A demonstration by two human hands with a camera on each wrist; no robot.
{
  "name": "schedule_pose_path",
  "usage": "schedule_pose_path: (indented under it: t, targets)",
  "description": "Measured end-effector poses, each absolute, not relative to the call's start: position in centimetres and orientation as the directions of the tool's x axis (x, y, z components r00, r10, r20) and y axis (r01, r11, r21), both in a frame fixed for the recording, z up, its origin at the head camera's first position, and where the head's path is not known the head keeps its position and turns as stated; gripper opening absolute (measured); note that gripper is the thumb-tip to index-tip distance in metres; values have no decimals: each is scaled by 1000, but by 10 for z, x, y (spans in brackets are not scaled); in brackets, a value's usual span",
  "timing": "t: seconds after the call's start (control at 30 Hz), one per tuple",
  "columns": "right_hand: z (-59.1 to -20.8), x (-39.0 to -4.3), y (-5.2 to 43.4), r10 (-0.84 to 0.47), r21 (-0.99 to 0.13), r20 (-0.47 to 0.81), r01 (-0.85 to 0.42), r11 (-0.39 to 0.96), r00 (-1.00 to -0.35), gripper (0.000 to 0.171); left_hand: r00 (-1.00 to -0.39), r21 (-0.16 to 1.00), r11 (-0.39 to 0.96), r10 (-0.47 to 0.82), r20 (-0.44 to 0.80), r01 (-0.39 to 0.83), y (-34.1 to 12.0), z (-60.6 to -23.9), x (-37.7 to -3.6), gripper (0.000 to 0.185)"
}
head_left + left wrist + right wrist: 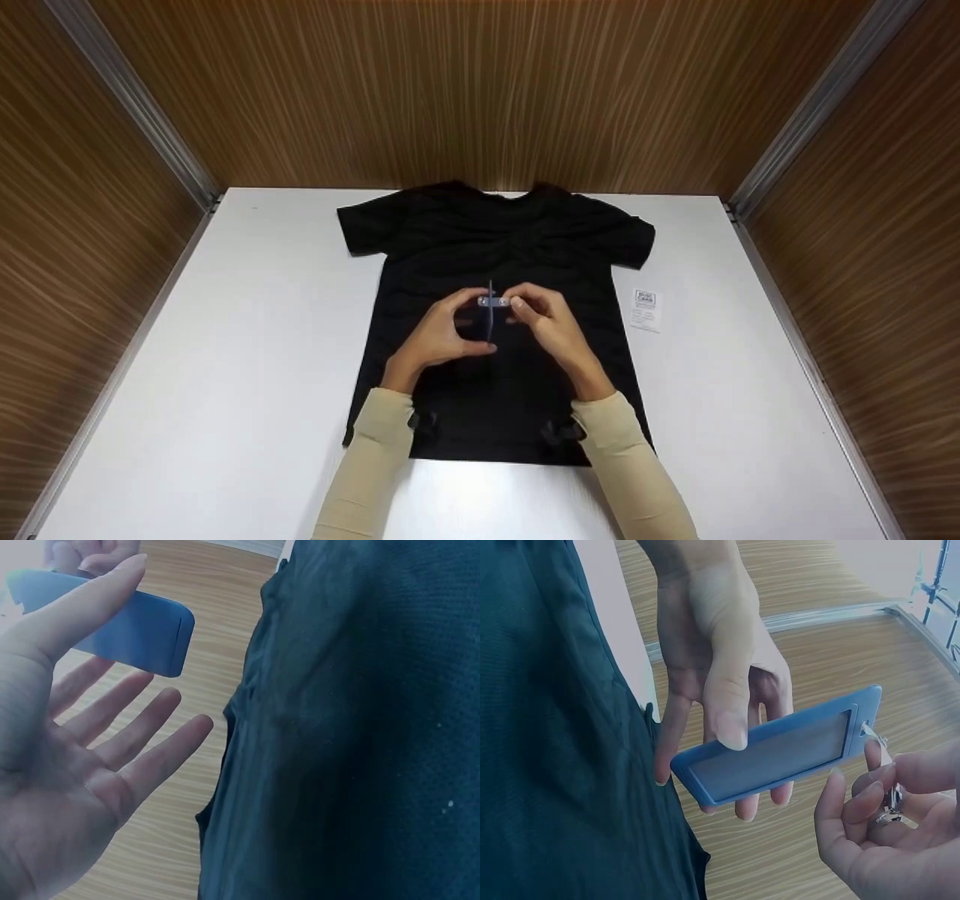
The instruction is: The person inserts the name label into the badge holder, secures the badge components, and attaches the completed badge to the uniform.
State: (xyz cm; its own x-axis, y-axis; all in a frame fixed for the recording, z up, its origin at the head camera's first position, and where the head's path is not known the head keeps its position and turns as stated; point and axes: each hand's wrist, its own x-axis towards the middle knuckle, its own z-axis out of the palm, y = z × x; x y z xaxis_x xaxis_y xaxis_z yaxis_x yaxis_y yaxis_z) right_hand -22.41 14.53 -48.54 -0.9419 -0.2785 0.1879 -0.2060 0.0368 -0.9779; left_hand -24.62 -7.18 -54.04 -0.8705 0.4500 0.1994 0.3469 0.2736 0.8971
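Observation:
A blue badge holder (780, 754) with a clear window is raised over a black T-shirt (487, 405), turned edge-on to the head view. My left hand (442, 334) holds it by its long edges, with the thumb on one edge and the fingers at the other. From a slot in the holder's short end runs a short strap with a metal clip (892, 799). My right hand (551, 322) pinches that clip between thumb and fingers. In the left wrist view, the plain side of the holder (150, 634) shows beyond my thumb.
The T-shirt lies spread on a white table (285, 337), its neck toward the back wall. Right of it lies a small white printed card (646, 311). Wood-grain panels (480, 90) with metal edging enclose the back and both sides.

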Motion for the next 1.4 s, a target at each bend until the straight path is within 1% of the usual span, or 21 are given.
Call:
schedule_pose_path:
  t: [0.23, 0.4, 0.73, 0.87, 1.03, 1.27, 1.4]
  targets:
    - [-483, -226, 150, -244, -980, 188, -199, 19, -951, 18, -883, 905, 257, 418, 212, 339, -77, -537, -246, 79]
    - [-483, -229, 155, -201, -977, 194, -208, 48, -960, 16, -883, 896, 250, 395, 251, 367, -82, -534, -248, 77]
    - [-484, -234, 162, -137, -975, 206, -215, 54, -969, 15, -891, 877, 257, 322, 319, 406, -91, -529, -248, 76]
    - [-484, -235, 164, -126, -973, 206, -217, 83, -970, 14, -893, 861, 277, 283, 351, 426, -92, -526, -247, 76]
    - [-484, -236, 165, -122, -967, 211, -225, 115, -970, 13, -889, 854, 270, 245, 387, 446, -94, -525, -246, 75]
    - [-484, -237, 166, -122, -966, 209, -224, 127, -970, 14, -884, 862, 228, 244, 399, 452, -94, -523, -245, 73]
    - [-484, -237, 166, -126, -964, 204, -222, 145, -971, 14, -889, 877, 199, 243, 387, 437, -94, -522, -245, 69]
